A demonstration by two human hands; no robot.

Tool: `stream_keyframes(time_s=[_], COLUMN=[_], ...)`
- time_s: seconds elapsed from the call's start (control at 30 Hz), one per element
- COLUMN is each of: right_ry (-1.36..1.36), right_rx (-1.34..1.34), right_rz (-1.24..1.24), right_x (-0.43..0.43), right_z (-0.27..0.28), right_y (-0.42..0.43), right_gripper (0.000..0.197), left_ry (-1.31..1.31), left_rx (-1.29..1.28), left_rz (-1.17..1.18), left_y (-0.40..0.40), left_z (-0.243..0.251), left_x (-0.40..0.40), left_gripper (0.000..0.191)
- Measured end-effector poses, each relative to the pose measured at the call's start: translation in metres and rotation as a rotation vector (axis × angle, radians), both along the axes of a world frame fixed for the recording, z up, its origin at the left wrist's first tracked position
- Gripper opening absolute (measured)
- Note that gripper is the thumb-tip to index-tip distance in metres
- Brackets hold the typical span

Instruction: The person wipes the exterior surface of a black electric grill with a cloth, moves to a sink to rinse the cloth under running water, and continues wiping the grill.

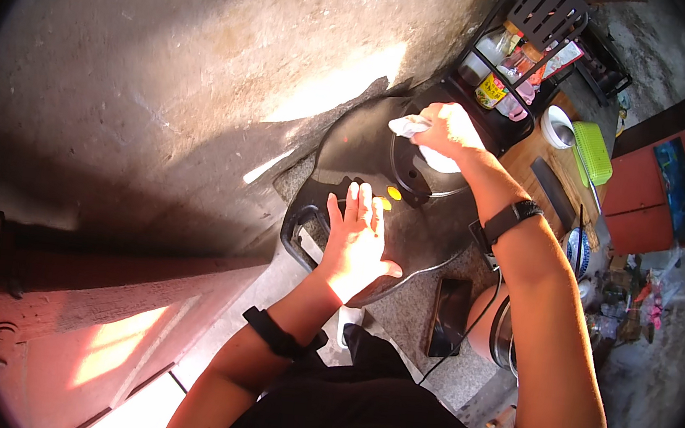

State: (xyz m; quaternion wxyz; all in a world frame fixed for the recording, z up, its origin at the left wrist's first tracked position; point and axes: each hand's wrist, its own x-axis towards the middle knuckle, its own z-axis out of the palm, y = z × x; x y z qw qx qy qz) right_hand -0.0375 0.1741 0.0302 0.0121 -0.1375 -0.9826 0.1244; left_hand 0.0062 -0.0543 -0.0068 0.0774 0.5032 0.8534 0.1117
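Note:
My right hand (450,128) grips a crumpled white cloth or tissue (408,126) above a round, rimmed area at the far right of a large black panel (350,145). A bright white patch (440,160) shows just below that hand; whether it is cloth or something else I cannot tell. My left hand (357,238) lies over the panel's near left part with its fingers spread and nothing in it. Beside it, the panel has a loop-shaped handle (298,225). Two small yellow ovals (394,192) show past my left fingertips.
A black rack (470,70) with jars and bottles stands at the back right. Near it are a wooden board (522,161), a white bowl (557,127) and a green basket (593,154). A smartphone (450,318) lies on the speckled surface. The wall (175,68) borders the panel.

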Motion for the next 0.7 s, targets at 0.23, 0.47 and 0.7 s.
stream_keyframes(time_s=[0.23,0.47,0.7], right_ry=[0.009,-0.031,-0.058], right_rx=[0.118,0.068,0.144], right_rz=[0.099,-0.014,0.009], right_x=[-0.007,-0.021,-0.029], right_z=[-0.008,-0.004,-0.013], right_y=[0.011,0.022,0.045], right_gripper=[0.020,0.020,0.017], left_ry=[-0.014,-0.009,-0.035], left_rx=[-0.008,0.002,0.051], left_rz=[0.007,0.007,0.012], left_y=[0.001,0.000,0.001], left_z=[0.002,0.001,-0.002], left_x=[-0.001,-0.002,-0.001], left_gripper=[0.105,0.104,0.105])
